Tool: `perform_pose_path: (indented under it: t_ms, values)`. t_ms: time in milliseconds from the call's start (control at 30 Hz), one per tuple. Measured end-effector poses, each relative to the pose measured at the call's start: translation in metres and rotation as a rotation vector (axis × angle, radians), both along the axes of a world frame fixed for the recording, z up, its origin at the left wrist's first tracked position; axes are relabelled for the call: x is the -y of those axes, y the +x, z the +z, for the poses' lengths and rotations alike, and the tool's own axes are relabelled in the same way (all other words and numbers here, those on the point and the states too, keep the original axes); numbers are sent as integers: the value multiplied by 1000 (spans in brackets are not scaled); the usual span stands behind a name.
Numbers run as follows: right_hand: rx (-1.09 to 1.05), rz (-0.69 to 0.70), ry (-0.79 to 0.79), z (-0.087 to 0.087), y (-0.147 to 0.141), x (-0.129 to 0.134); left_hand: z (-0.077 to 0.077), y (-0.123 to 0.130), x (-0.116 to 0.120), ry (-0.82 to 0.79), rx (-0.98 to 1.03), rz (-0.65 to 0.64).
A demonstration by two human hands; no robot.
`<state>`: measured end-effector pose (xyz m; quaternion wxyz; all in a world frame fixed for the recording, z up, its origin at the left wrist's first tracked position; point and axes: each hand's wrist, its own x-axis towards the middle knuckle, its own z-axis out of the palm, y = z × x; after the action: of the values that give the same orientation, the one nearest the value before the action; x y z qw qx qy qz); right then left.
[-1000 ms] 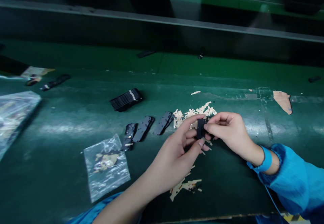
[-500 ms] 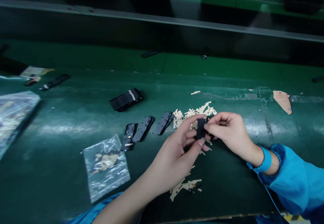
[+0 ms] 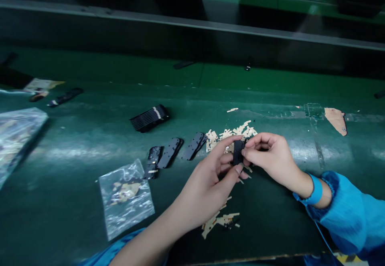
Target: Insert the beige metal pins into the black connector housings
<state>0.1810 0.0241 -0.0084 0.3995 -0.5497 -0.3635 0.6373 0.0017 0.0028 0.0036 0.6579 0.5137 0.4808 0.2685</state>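
Observation:
My left hand (image 3: pixel 207 182) is closed round a small flat black plate (image 3: pixel 238 152), which it holds upright between fingertips and thumb. At the plate's right edge, my right hand (image 3: pixel 267 154) has thumb and forefinger pinched together; whatever lies between them is hidden. Behind and below the hands is a scattered pile of pale cut strips (image 3: pixel 246 129). More pale pieces (image 3: pixel 224 220) lie nearer the front edge. To the left, flat black plates with small holes (image 3: pixel 170 153) rest in overlapping groups, and a banded stack of black plates (image 3: pixel 149 118) sits farther back.
A clear zip bag (image 3: pixel 128 210) with pale pieces lies left of my forearm. Another plastic bag (image 3: pixel 18 138) is at the far left. A tan scrap (image 3: pixel 336 120) lies on the green surface at right. Black parts (image 3: pixel 184 64) are on the green strip behind, below a long metal rail (image 3: pixel 192 23).
The black parts on the green strip at the back have shifted slightly to the right. My hands and the plate have barely moved.

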Motion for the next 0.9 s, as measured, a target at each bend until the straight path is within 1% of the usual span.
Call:
perform_pose_path:
  t_ms: [100,533,633,733,800,900]
  values:
    - [12,-1,12,-1,0,0,0,1,-1,3,9,2]
    - [-52,81,-15,-3,3,-2,1,-2,-1,-19,12,-4]
    - [-16,79,14,-3,3,-1,1,-2,-1,-35,20,4]
    - [78,71,73,-2,3,-1,1,-2,-1,-42,36,23]
    - [119,91,99,-2,4,-1,0,-3,0,-38,47,30]
    - [82,136,99,-2,5,-2,0,-4,1,-30,73,24]
